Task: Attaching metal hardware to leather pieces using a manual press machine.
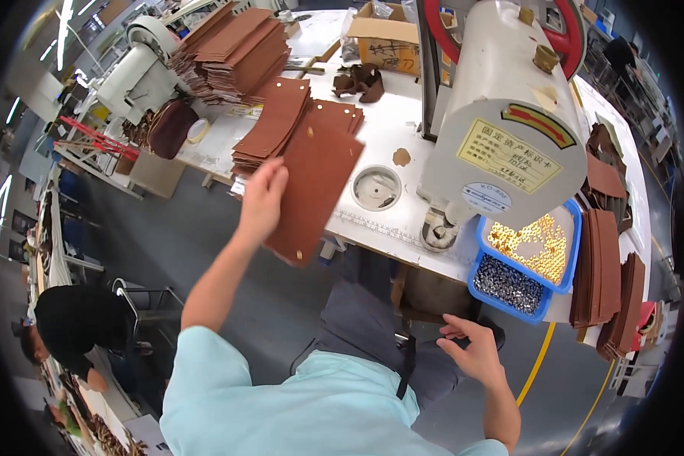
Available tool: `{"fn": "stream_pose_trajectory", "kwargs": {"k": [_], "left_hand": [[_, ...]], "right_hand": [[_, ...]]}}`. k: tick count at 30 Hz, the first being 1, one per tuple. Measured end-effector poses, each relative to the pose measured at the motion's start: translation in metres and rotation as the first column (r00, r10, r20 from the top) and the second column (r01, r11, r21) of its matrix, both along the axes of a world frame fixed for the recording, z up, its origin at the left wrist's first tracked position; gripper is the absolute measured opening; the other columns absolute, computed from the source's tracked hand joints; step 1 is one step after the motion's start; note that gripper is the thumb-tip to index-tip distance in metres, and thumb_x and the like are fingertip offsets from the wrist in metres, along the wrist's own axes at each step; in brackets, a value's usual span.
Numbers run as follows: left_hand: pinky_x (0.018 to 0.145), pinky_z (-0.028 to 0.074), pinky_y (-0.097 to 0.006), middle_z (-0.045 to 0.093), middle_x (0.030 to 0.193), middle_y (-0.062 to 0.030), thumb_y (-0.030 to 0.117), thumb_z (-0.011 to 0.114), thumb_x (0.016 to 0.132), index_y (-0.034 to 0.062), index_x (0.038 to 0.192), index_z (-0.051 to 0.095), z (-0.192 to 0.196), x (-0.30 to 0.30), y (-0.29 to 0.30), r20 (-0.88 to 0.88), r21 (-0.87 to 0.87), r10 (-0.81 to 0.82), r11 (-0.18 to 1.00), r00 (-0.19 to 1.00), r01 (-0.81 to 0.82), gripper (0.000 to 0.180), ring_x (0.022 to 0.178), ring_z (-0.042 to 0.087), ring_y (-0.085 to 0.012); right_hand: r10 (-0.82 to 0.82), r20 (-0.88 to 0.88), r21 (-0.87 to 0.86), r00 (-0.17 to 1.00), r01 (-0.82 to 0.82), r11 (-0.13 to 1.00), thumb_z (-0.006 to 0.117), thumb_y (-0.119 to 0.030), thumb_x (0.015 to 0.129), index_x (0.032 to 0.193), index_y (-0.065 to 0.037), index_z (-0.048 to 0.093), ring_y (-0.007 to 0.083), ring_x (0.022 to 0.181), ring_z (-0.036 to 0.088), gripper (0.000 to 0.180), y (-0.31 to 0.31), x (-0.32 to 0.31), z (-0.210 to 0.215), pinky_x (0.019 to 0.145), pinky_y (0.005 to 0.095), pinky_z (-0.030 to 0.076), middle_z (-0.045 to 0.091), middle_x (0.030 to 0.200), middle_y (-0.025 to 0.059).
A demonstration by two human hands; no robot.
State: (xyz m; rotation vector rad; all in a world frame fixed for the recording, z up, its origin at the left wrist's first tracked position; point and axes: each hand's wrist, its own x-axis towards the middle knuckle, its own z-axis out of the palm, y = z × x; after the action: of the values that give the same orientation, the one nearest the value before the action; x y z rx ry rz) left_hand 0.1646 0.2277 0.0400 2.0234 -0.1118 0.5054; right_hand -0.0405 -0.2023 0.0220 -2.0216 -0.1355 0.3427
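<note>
My left hand [263, 199] grips the left edge of a flat brown leather panel [319, 194], which has small gold-coloured fasteners near its corners. The panel is tilted over the table's front edge. Right behind it lies a stack of similar brown panels [275, 118], also dotted with fasteners. My right hand [473, 351] hovers over my lap with fingers apart and nothing in it. Nearest to that hand is a blue tray of dark metal pieces [509, 285], partly under another blue tray of gold-coloured pieces [536, 247].
A large white machine [509, 114] with red wheels stands at the table's right. Brown panels [596, 266] lie beyond the trays. Taller stacks [239, 53] and a cardboard box [387, 42] are at the back. Another person [83, 327] sits at the far left.
</note>
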Motion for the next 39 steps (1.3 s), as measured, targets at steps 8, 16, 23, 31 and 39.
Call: {"fn": "stream_pose_trajectory", "kwargs": {"k": [8, 16, 23, 31, 39], "left_hand": [[0.098, 0.050, -0.040, 0.067, 0.126, -0.0209, 0.027, 0.070, 0.095, 0.0014, 0.142, 0.055, 0.007, 0.139, 0.037, -0.076, 0.259, 0.124, 0.961, 0.989, -0.100, 0.056, 0.113, 0.066, -0.0293], [0.112, 0.040, -0.049, 0.052, 0.148, -0.0235, 0.028, 0.076, 0.085, 0.0100, 0.141, 0.059, -0.044, 0.065, -0.016, -0.070, 0.748, -0.139, 0.648, 0.988, 0.144, 0.062, 0.134, 0.050, -0.0414], [0.117, 0.033, -0.049, 0.047, 0.152, -0.0233, 0.025, 0.074, 0.088, 0.0074, 0.142, 0.057, -0.056, 0.051, -0.019, -0.166, 0.671, -0.073, 0.722, 0.983, 0.167, 0.059, 0.140, 0.043, -0.0418], [0.106, 0.043, -0.050, 0.061, 0.135, -0.0198, 0.018, 0.082, 0.075, 0.0068, 0.131, 0.064, -0.053, 0.037, -0.029, 0.009, 0.681, -0.148, 0.725, 0.989, 0.103, 0.061, 0.126, 0.056, -0.0377], [0.110, 0.043, -0.045, 0.064, 0.134, -0.0192, 0.027, 0.083, 0.077, 0.0034, 0.140, 0.056, -0.028, 0.010, 0.004, -0.134, 0.745, -0.042, 0.654, 0.990, 0.129, 0.073, 0.130, 0.057, -0.0343]], "right_hand": [[0.095, -0.003, -0.144, 0.995, -0.094, 0.985, 0.083, -0.015, 0.080, 0.126, 0.000, 0.068, 0.0265, 0.090, 0.074, 0.051, -0.001, -0.004, -0.002, 0.084, 0.0351, 0.058, 0.075, 0.101, 0.0159], [-0.087, 0.571, -0.344, 0.816, 0.335, 0.877, 0.075, -0.004, 0.082, 0.101, -0.004, 0.074, 0.0320, 0.080, 0.070, 0.019, -0.070, 0.007, 0.018, 0.073, 0.0413, 0.056, 0.073, 0.089, 0.0143], [-0.346, 0.810, -0.395, 0.474, 0.876, 0.278, 0.080, -0.017, 0.081, 0.116, -0.002, 0.072, 0.0348, 0.112, 0.065, 0.039, -0.227, 0.026, 0.039, 0.099, 0.0430, 0.051, 0.069, 0.120, 0.0199], [-0.428, 0.635, -0.550, 0.643, 0.765, 0.334, 0.082, -0.035, 0.082, 0.133, 0.004, 0.062, 0.0433, 0.124, 0.058, 0.068, -0.302, 0.016, 0.045, 0.108, 0.0467, 0.044, 0.062, 0.130, 0.0285], [-0.543, 0.522, -0.642, 0.658, 0.722, 0.258, 0.073, -0.041, 0.093, 0.137, -0.001, 0.061, 0.0359, 0.132, 0.055, 0.061, -0.336, 0.034, 0.019, 0.113, 0.0430, 0.041, 0.059, 0.140, 0.0219]]}}
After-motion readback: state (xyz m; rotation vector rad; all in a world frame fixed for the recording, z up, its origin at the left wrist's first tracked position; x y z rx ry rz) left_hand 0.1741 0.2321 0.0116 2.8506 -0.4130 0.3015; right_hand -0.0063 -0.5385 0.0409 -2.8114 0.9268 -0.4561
